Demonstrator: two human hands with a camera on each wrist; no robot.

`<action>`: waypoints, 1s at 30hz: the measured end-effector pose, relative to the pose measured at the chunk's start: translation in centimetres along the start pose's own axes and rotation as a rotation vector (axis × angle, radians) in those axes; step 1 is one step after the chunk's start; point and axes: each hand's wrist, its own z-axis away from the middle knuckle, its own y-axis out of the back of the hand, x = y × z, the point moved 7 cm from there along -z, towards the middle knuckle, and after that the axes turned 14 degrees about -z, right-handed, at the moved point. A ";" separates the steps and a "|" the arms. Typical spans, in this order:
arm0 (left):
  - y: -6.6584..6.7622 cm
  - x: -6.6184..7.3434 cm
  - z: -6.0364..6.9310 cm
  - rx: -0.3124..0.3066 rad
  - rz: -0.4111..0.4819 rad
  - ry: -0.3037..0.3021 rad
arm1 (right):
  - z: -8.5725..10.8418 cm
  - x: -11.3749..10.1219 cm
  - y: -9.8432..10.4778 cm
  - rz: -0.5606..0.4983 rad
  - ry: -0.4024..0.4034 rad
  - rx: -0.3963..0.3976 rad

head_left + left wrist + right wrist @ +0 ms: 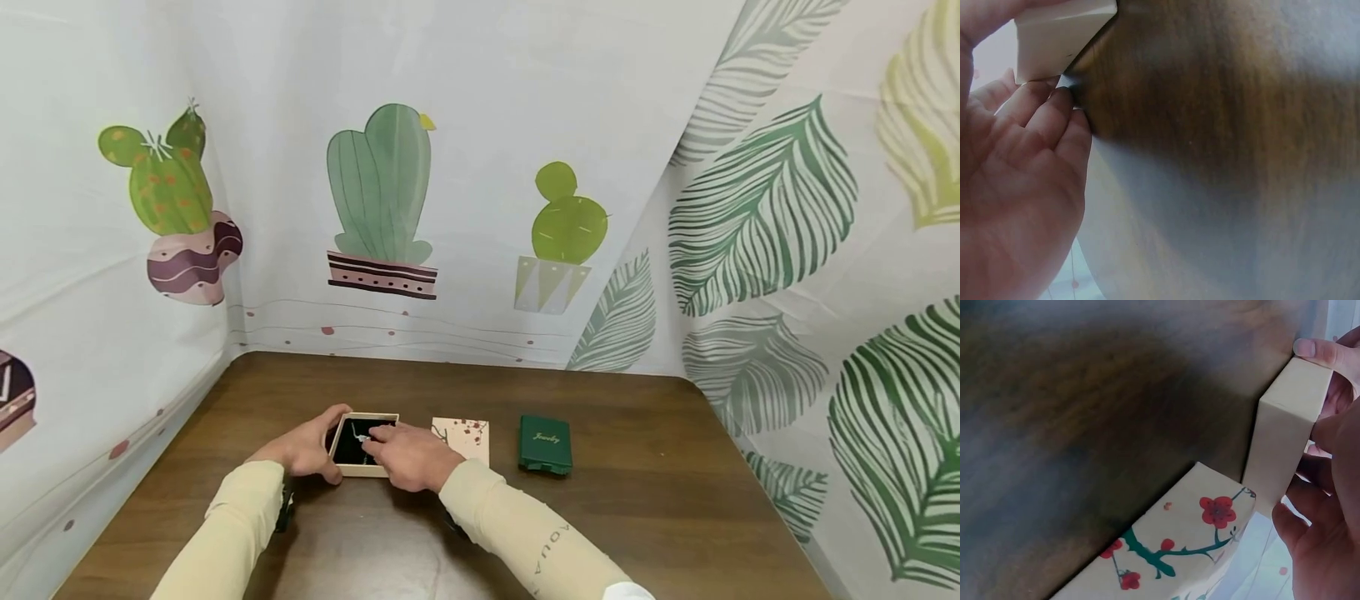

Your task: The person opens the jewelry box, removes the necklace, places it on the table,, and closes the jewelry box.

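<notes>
A shallow cream box (pixel 365 471) with a black lining lies on the table, and a silver piece of jewellery (pixel 361 437) shows inside. My left hand (pixel 306 444) grips the box's left side, thumb at the near corner and fingers at the far corner. In the left wrist view, the fingers (pixel 1047 115) of that hand meet the pale box wall (pixel 1063 40). My right hand (pixel 412 456) reaches over the box's right side with loosely bent fingers at the jewellery; its fingertips are partly hidden. The box's outer wall (pixel 1282 434) appears below them in the right wrist view.
Right of the box lies a cream lid (pixel 474 433) printed with red blossoms, partly covered by my right hand and wrist. Farther right is a dark green box (pixel 545 444) with gold lettering and a bow. The brown wooden table (pixel 637 500) meets printed cloth walls.
</notes>
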 end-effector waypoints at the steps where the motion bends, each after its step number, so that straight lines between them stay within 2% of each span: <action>1: -0.1 0.0 -0.1 -0.001 -0.002 0.001 | -0.1 0.0 0.0 0.015 -0.001 -0.003; 7: -0.1 -0.1 -0.3 0.002 0.003 -0.007 | -0.6 0.0 0.1 0.043 -0.019 -0.001; 18: -0.2 -0.4 -0.4 0.005 -0.012 -0.015 | -1.2 0.4 0.1 0.018 -0.123 0.007; 24: -0.4 -0.2 -0.4 0.005 -0.021 -0.006 | -1.9 0.1 0.2 0.059 -0.110 -0.010; 30: -0.3 -0.1 -0.3 0.012 -0.011 -0.006 | -2.1 0.0 0.4 0.060 -0.115 0.027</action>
